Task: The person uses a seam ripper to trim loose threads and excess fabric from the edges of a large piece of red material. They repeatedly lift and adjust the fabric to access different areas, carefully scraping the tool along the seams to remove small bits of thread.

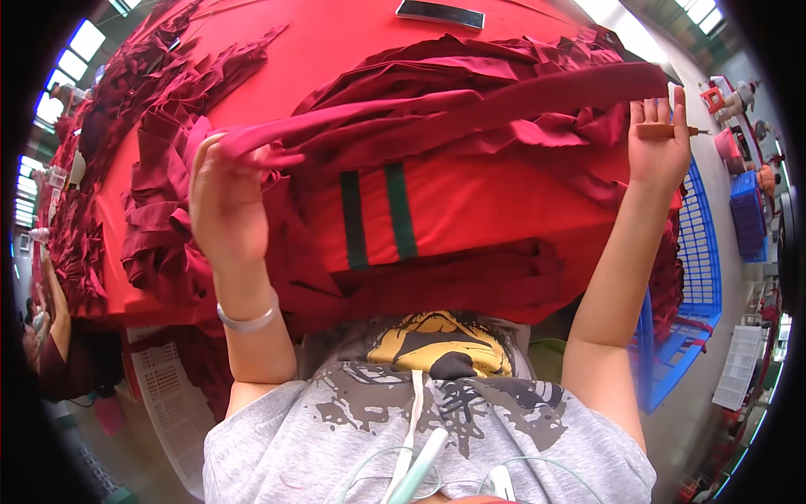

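So the person had a long dark red cloth strip [504, 105] stretched in the air between both hands, above the red counter [239, 92]. The left hand [231, 202] had its grip closed on one end, with a bit of cloth poking out past the fingers, though it was kinda blurry there. Pale bracelet [249, 314] on that wrist, btw.

The right hand [659, 143] was up with the palm showing and fingers pretty straight, the strip's other end at the fingertips. Honestly couldn't tell if that grip was pinching the cloth or not. A small orange-brown tool [659, 131] lay across those same fingers.

Under the strip was red cloth with two dark green stripes [401, 210], and a big dark red heap [369, 80] sat just behind. More dark red cloth [164, 181] was piled off to the left, and a phone [441, 13] lay toward the far edge. Blue crate [703, 252] on the right, white crate [172, 382] lower left, plus another person's arm [57, 307] at far left.
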